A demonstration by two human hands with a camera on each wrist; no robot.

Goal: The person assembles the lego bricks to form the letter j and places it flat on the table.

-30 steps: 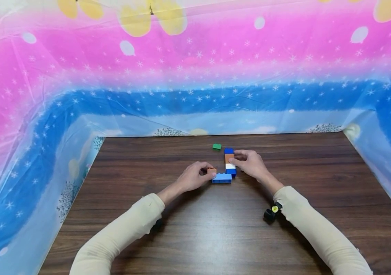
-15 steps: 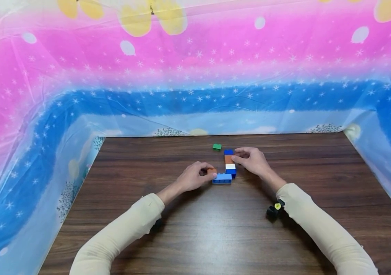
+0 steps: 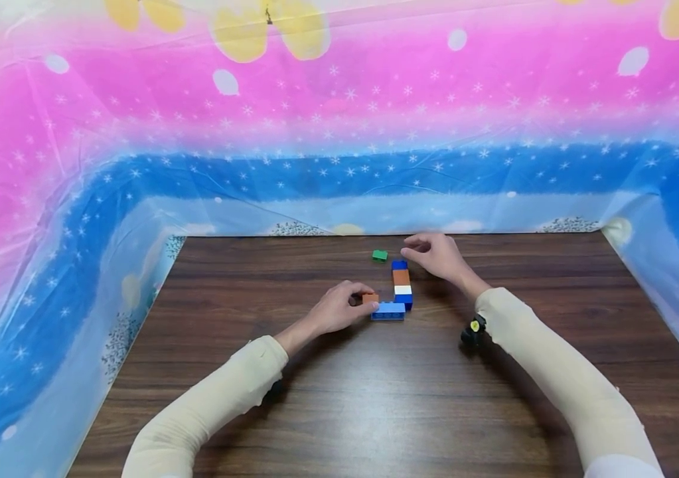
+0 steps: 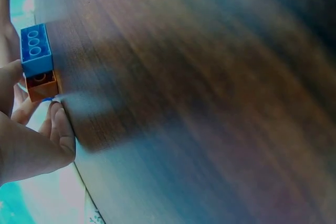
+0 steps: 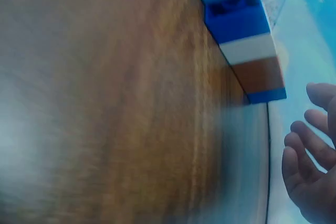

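Observation:
My left hand (image 3: 338,309) pinches an orange brick (image 3: 370,299) at the left end of a light blue brick (image 3: 388,311). In the left wrist view the light blue brick (image 4: 38,51) lies against the orange brick (image 4: 42,90), its hollow underside facing the camera. Behind its right end runs a column of a dark blue brick (image 3: 403,301), a white brick (image 3: 402,290), an orange-brown brick (image 3: 401,278) and another dark blue brick (image 3: 399,265). My right hand (image 3: 437,257) hovers beyond the column's far end with loosely bent fingers, holding nothing. A small green brick (image 3: 379,255) lies left of its fingertips.
The bricks sit towards the far side of a dark wooden table (image 3: 339,398). A pink and blue patterned cloth (image 3: 339,166) rises behind the table's far edge and along both sides. A black wrist camera (image 3: 473,332) hangs under the right sleeve.
My right hand has let go of the brick column and moved away from me, up towards the green brick. The left hand keeps its pinch in the same place.

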